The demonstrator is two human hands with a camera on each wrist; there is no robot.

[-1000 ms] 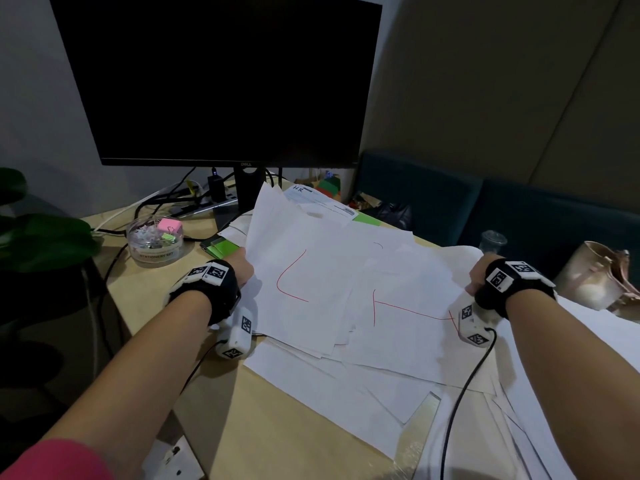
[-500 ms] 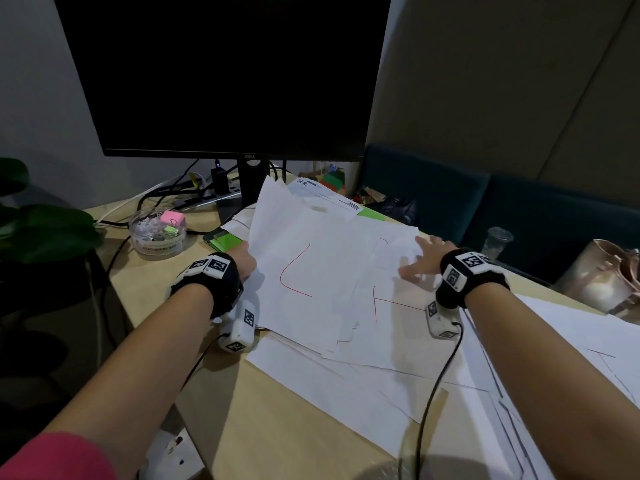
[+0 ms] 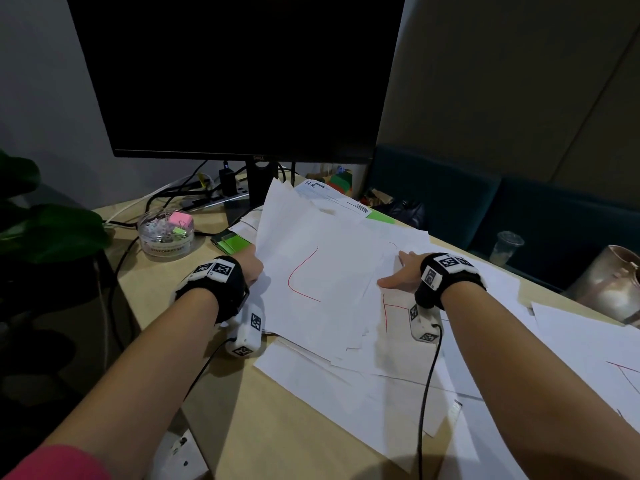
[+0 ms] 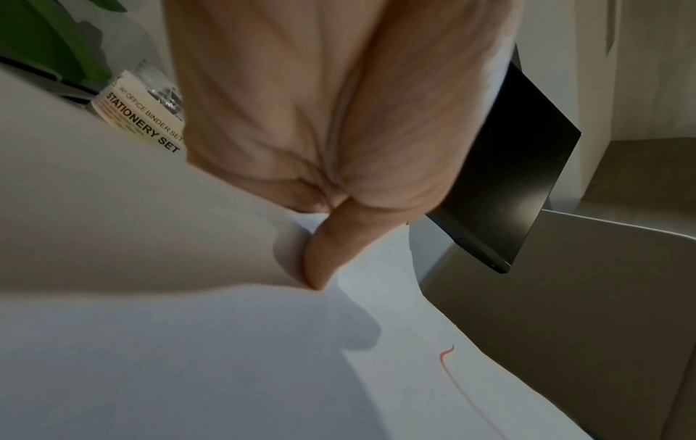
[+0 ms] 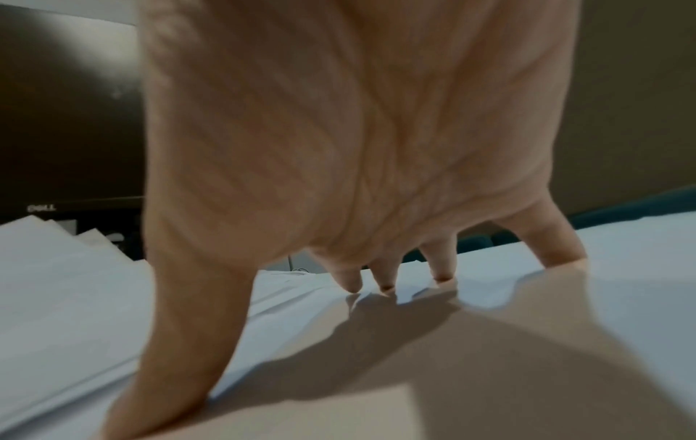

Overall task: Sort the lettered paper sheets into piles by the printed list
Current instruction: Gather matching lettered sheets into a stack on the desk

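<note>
Head view: the right hand (image 3: 403,271), which a second earlier was curled at the right-hand edge of the spread sheets, had crossed toward the middle and lay flat on the lettered paper sheets (image 3: 346,306), fingers straight and spread, the fingertips (image 5: 388,285) pressing the paper and grasping nothing. The left hand (image 3: 251,266) had kept its place at the left edge of the raised sheaf (image 3: 298,237), whose top sheet bore a red curved stroke (image 3: 301,275); the thumb (image 4: 324,256) lay on the paper's upper face, while the other fingers were hidden beneath, so a pinch was likely but only the thumb was plainly shown. The sheets lay fanned over the desk (image 3: 277,427) in front of the monitor (image 3: 242,74), with further loose sheets at the far right (image 3: 588,344). A printed page (image 3: 332,195) lay at the back of the fan; whether it was the list could not be read. Judged from this layout, no separate piles had yet been formed. The right hand's new position suggested it was steadying the lower sheets, or about to take the next one, while the left held the sheaf.
</note>
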